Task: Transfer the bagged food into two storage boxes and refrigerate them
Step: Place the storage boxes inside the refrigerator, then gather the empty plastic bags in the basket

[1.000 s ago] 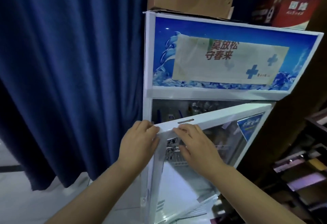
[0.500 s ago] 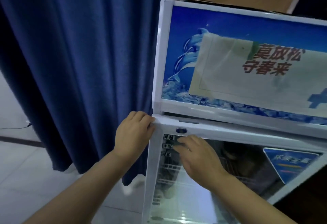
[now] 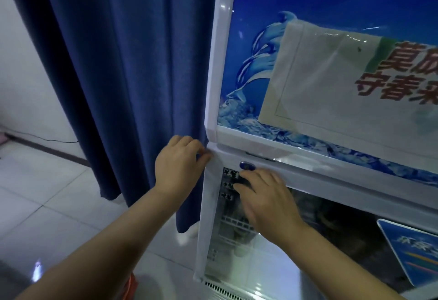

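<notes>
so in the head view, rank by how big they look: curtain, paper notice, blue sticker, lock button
1. curtain
2. paper notice, cut off at the right edge
3. blue sticker, also cut off at the edge
4. lock button, by far the smallest

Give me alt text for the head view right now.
Both hands press on a display fridge's glass door: the left hand at its top left corner, the right hand flat on the glass. A blue curtain hangs left.
</notes>
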The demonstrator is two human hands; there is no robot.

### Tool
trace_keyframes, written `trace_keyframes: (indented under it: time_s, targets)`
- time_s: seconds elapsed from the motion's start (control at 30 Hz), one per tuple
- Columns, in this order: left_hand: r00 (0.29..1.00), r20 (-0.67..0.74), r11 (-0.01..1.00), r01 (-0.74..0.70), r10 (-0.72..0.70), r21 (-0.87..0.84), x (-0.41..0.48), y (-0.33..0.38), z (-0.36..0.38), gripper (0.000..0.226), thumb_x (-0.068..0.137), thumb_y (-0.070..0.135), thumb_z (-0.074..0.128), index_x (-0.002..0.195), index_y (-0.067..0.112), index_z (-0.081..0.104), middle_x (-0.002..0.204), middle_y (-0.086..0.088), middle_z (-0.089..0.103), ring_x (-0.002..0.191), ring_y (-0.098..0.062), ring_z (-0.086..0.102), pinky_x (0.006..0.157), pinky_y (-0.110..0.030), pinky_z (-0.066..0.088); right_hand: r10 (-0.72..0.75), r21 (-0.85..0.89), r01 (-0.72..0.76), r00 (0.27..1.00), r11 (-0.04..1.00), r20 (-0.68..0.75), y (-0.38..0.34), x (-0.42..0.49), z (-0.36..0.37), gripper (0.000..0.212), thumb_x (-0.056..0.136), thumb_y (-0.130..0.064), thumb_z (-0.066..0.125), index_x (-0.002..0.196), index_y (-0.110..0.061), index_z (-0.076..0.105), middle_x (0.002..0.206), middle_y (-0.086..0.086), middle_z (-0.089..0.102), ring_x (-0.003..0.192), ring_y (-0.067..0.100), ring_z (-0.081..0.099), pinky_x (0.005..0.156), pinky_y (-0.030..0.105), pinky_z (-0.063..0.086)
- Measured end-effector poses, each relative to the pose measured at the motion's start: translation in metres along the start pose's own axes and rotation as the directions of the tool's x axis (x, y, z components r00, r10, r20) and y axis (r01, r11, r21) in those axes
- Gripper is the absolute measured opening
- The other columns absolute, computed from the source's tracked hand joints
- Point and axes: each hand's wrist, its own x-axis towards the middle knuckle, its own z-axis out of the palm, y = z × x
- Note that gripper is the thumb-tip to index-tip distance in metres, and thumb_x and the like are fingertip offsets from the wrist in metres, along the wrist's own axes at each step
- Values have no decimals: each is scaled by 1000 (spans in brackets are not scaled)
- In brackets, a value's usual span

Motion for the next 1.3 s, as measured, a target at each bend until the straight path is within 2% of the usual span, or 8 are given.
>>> trace_keyframes:
  time_s: [0.17,0.3,0.47,0.6,0.73,0.97,1.17,1.3]
  targets:
    - [996,63,997,65,-67,32,-10,-1,-4,15,74,27,75,66,19,65,66,6,61,69,-17,54,47,-27,39,-62,57,61,998,997,23,-8,4,9,14,78,-10,61,88,-12,70,98,9,68,87,29,61,79,37,49]
    - [964,202,981,152,-175,125,-38,-25,-14,13,84,34,61,79,23,67,78,9,63,80,-14,52,60,-34,49,-133,116,123,987,986,90,-26,12,24,9,76,-10,62,82,-14,66,80,4,63,71,25,55,65,32,43]
    - [905,268,939,285,-330,193,-92,-64,-53,16,86,34,51,74,28,60,75,13,57,76,-9,49,52,-22,34,-212,214,172,960,961,181,-66,27,44,17,59,-10,76,73,-15,68,67,1,61,59,21,57,52,29,45]
    - [847,280,878,367,-452,307,-141,-98,-100,15,88,38,51,85,28,61,85,12,61,82,-10,51,58,-24,37,-290,259,225,923,940,252,-116,44,51,15,59,-9,77,65,-15,64,60,1,58,52,20,53,45,29,44]
    - [807,226,807,434,-546,401,-192,-124,-165,13,85,30,60,80,19,66,80,4,66,77,-16,57,54,-25,33,-388,337,301,892,892,230,-183,65,49,20,61,-9,75,58,-15,56,57,1,54,50,21,50,45,27,39]
    - [683,81,624,605,-726,494,-298,-169,-303,19,87,26,57,76,13,66,78,-2,66,77,-23,59,57,-34,50,-560,420,442,800,793,215,-339,89,26,16,74,-13,68,62,-15,58,61,1,56,54,21,51,45,33,45]
    - [606,-109,470,707,-788,528,-390,-207,-437,15,85,27,61,76,16,65,77,1,64,75,-21,58,54,-32,47,-691,496,560,713,664,119,-499,94,-17,19,65,-10,74,57,-14,57,57,2,55,50,22,51,43,26,29]
    - [557,-185,390,746,-810,540,-442,-226,-509,14,86,28,59,77,18,64,77,4,63,73,-19,55,54,-29,42,-748,546,617,663,567,29,-590,90,-41,20,58,-8,78,53,-14,60,55,2,56,49,20,54,40,23,39]
